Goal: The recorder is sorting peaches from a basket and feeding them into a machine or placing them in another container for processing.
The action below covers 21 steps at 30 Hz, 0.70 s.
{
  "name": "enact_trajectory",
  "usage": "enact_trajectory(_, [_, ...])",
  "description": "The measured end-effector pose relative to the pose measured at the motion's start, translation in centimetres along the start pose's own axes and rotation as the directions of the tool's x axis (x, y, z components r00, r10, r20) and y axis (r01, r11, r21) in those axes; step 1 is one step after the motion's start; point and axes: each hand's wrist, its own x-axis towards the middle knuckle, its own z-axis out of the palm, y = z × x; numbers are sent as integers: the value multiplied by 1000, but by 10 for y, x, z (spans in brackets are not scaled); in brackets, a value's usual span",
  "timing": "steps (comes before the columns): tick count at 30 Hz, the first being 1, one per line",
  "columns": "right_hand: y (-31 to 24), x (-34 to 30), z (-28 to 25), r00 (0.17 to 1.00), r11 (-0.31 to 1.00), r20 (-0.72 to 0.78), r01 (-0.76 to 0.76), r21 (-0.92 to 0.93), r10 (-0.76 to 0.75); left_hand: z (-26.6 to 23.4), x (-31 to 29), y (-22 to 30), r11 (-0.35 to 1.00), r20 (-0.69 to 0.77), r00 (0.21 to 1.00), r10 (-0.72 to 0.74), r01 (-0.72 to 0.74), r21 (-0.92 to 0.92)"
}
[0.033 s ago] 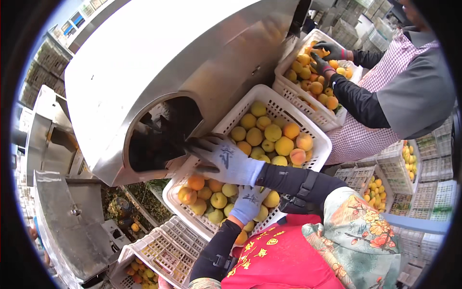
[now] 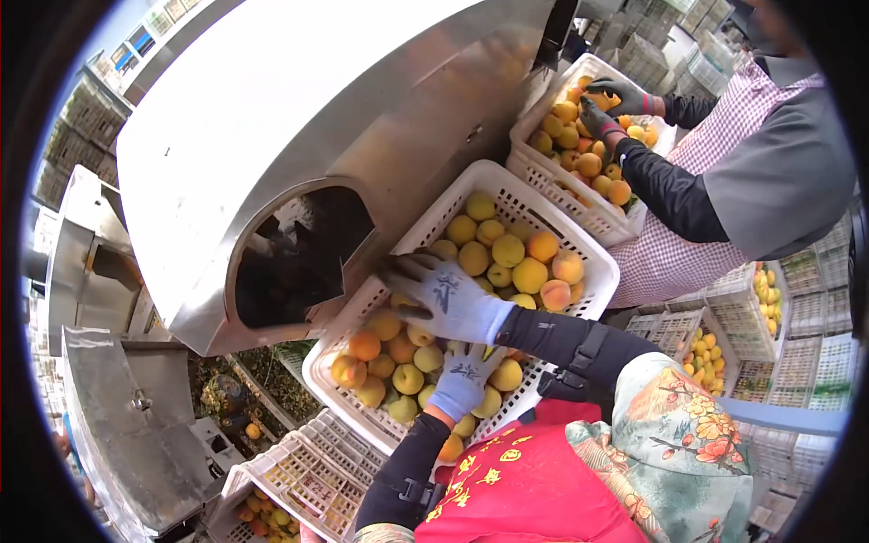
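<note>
At the far left we see a grey metal trough (image 2: 127,416), then a low white crate (image 2: 290,480) with fruit showing inside its lower end. Next comes a curved metal machine (image 2: 272,118), its dark opening (image 2: 294,258) facing the central crate (image 2: 593,294). That crate slants beside the machine, and we find the round yellow-orange peaches (image 2: 407,378) spread from its lower-left end to its upper-right end. Our right hand (image 2: 453,294), in a pale glove with dark fingertips, reaches over its middle toward the machine-side edge; the thumb stands apart from the fingers, a peach shows between them, and we cannot tell whether they clamp it. Just below, our left hand (image 2: 463,376) rests over the peaches nearer the opposite edge, palm down; its fingertips are partly hidden, so we cannot tell whether they grip anything. Farther right, a co-worker's gloved hands (image 2: 625,97) handle fruit in a second crate (image 2: 566,185), near its upper edge. At the far right we see stacked crates (image 2: 801,362).
</note>
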Motion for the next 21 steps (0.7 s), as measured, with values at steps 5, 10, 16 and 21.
enact_trajectory(5, [120,-71,-27,744,706,242,-401,-583,623,-5,22,-4,911,-171,967,-191,110,-398])
enact_trajectory(10, [127,-47,-37,847,910,333,-392,-132,413,18,1,-56,-161,-14,841,-540,-119,-980])
enact_trajectory(16, [43,-34,-63,987,805,157,-106,584,16,-98,-13,-15,-479,-249,889,-385,-423,-769])
enact_trajectory(21, [-27,-33,-66,994,775,-93,10,632,62,-117,-39,-8,-635,-243,829,-504,-546,-546])
